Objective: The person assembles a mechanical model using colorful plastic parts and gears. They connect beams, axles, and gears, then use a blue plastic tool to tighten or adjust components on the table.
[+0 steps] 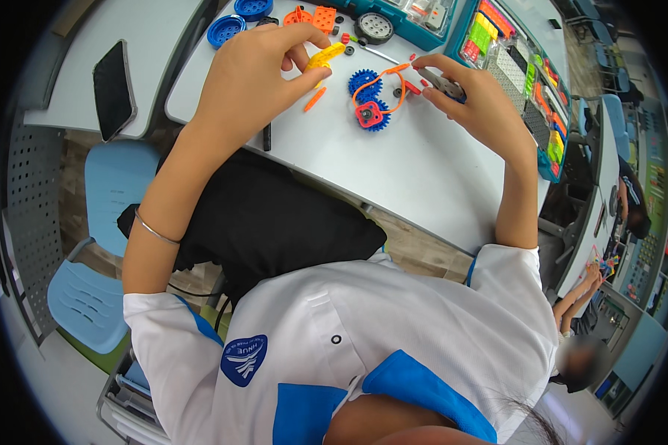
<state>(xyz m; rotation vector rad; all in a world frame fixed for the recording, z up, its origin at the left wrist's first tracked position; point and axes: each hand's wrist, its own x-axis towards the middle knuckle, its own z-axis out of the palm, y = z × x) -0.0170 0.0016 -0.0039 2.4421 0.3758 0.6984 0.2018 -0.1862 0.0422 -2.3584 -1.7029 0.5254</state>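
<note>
My left hand (256, 74) pinches a yellow plastic building piece (326, 56) between thumb and fingers above the table. In my right hand (479, 100) is a grey plastic piece (444, 84), partly covered by the fingers. Between the hands lie several blue gears (363, 83), with an orange band (404, 92) looping beside them and a pinkish-red square piece (368, 114) over the lower gears. A thin orange stick (315, 99) lies just below my left hand. Close to my right fingertips is a small red piece (413, 87).
Blue wheels (226, 31), a black-tyred wheel (374, 27) and orange parts (324, 18) lie at the far side. A sorting case (523, 81) of coloured parts stands right. A phone (114, 90) rests on the left table; blue chairs (87, 305) stand below it. Another person's hands (591, 276) work far right.
</note>
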